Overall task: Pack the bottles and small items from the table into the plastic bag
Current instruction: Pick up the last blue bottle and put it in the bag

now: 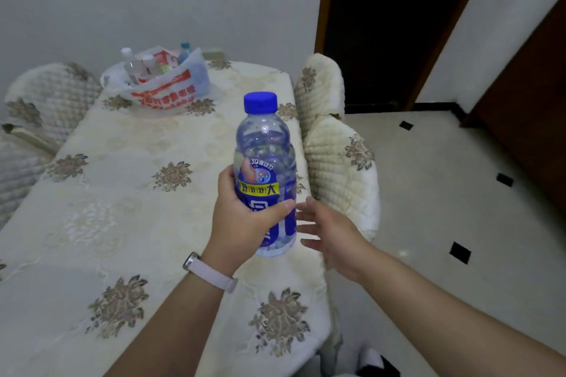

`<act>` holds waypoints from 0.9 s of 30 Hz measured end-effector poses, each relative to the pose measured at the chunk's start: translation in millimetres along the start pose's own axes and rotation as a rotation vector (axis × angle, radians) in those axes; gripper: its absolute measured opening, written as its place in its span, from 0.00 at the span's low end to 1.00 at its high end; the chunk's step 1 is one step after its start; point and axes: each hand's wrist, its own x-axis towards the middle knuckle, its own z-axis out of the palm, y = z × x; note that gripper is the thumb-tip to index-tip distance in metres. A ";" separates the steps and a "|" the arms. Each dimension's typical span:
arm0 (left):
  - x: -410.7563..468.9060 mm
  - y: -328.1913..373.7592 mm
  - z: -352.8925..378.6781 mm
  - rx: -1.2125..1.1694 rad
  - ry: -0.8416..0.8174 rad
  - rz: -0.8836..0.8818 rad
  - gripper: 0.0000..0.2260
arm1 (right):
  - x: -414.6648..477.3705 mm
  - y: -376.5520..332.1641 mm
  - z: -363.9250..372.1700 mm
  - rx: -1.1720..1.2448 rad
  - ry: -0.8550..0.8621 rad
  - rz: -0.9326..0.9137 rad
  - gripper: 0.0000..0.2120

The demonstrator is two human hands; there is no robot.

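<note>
My left hand [242,217] grips a clear water bottle [265,144] with a blue cap and blue label, holding it upright above the table's right side. My right hand [327,229] hovers just right of the bottle's lower half, fingers spread and holding nothing. A white plastic bag [171,86] with orange print sits at the far end of the table [122,193]. Several bottles and small items stand inside the bag, partly hidden by its wall.
The table wears a cream embroidered cloth. Quilted chair backs [333,150] line its right edge, and another chair [46,95] stands at the far left. A tiled floor [444,208] and a dark doorway [382,24] lie to the right.
</note>
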 end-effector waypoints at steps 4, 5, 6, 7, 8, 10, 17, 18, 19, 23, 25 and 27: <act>-3.7 13.5 49.0 0.001 -0.055 0.026 0.31 | -10.6 -8.1 -41.6 0.101 -0.006 -0.012 0.15; -4.4 17.8 63.2 0.002 -0.066 0.033 0.31 | -12.9 -9.8 -55.1 0.111 -0.008 -0.011 0.15; -5.9 23.5 78.8 0.002 -0.078 0.037 0.31 | -15.3 -11.1 -70.3 0.113 -0.009 -0.007 0.16; -7.0 29.6 95.0 0.002 -0.088 0.040 0.31 | -17.2 -12.1 -86.0 0.115 -0.010 -0.008 0.17; -8.1 35.8 111.4 0.000 -0.098 0.040 0.31 | -20.0 -14.4 -102.2 0.120 -0.011 -0.013 0.17; -8.9 46.2 147.0 0.002 -0.111 0.038 0.32 | -22.7 -19.2 -137.2 0.142 -0.007 -0.020 0.16; -14.8 75.5 282.4 0.056 -0.155 0.096 0.31 | -28.8 -37.2 -264.0 0.210 -0.006 -0.077 0.14; -15.6 79.1 300.9 0.049 -0.168 0.106 0.30 | -29.2 -38.2 -281.2 0.214 0.006 -0.080 0.14; -15.5 81.8 318.2 0.042 -0.180 0.115 0.30 | -29.6 -39.5 -297.5 0.222 0.019 -0.084 0.14; -14.8 92.7 377.8 0.037 -0.236 0.145 0.32 | -30.6 -44.3 -355.1 0.263 0.064 -0.081 0.15; -10.7 96.5 402.4 0.036 -0.272 0.153 0.32 | -30.6 -48.0 -379.2 0.279 0.085 -0.083 0.15; -4.6 98.5 425.6 0.038 -0.312 0.156 0.30 | -28.8 -52.3 -400.5 0.294 0.110 -0.090 0.14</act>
